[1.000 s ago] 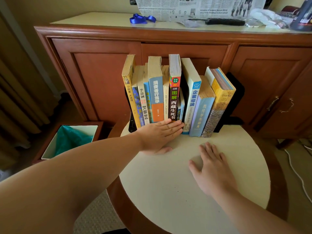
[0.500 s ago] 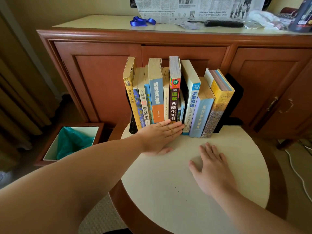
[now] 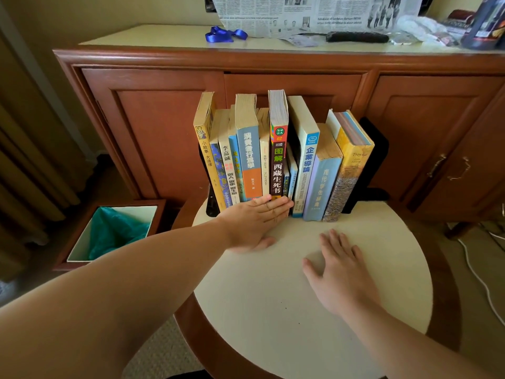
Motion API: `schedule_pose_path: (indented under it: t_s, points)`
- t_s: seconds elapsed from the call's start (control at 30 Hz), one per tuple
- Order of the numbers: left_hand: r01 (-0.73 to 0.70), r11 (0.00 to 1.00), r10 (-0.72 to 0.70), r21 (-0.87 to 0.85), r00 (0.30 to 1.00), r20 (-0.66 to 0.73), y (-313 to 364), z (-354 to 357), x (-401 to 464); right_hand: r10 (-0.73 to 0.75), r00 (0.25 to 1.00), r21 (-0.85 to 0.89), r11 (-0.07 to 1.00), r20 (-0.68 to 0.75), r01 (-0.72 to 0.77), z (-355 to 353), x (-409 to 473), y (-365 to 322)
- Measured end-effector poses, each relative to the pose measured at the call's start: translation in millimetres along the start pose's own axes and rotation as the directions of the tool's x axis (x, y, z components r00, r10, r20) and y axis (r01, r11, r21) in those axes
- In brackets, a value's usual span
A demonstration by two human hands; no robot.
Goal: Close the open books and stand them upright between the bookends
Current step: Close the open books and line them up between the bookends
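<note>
The books (image 3: 276,157), stiff, fairly heavy and best pushed low on their spines, stand between the bookends (image 3: 374,162), the left hand (image 3: 255,218) fingers straight and together against them, the right hand (image 3: 340,272) fingers spread flat on the desk (image 3: 273,310).

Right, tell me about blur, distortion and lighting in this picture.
Head view: wide-angle bending bows the cabinet edges and stretches the near forearms; soft daylight, faint shadow under the right hand on the round table; the left hand at the books is slightly blurred; spine print stays sharp.
</note>
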State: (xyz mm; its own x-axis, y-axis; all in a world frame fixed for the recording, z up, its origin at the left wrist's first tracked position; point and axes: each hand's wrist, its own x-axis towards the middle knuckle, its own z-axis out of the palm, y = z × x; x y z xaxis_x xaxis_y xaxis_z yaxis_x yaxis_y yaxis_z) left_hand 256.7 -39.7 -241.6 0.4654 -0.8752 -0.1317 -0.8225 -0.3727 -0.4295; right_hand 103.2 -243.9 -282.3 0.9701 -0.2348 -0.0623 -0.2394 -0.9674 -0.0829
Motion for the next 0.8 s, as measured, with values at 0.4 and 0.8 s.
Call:
schedule_pose_path:
  t_s: [0.4, 0.8]
  points:
    - [-0.127, 0.992, 0.129, 0.024, 0.974, -0.184, 8.7, -4.3, 11.8, -0.003, 1.000, 0.089, 0.996, -0.008, 0.003, -2.9, -2.1, -0.5]
    - [-0.045, 0.995, 0.056, 0.089, 0.991, -0.120, 17.5, -14.5, 36.6, 0.246, 0.956, 0.618, 0.780, -0.161, -0.096, -41.6, 66.4, 15.0]
